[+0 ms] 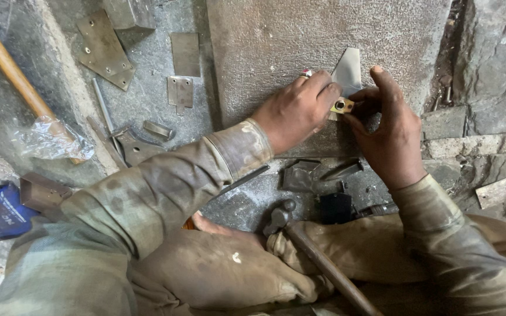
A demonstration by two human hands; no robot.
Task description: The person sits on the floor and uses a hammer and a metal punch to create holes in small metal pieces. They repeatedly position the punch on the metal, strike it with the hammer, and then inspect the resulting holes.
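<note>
In the head view, a small brass piece [340, 105] with a hole is pinched between the fingers of the left hand [296, 110] and the right hand [389, 133], both closed on it; it is held against the thin sheet-metal piece [348, 73] over the grey stone surface [276, 47]; both hands are equally near.

One head-worn camera looks steeply down, close over the hands at a stone slab [323, 35].

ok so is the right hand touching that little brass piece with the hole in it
Touching. The head view shows the right hand with its thumb and fingertips pinching the small brass piece, no gap visible between them.
</note>
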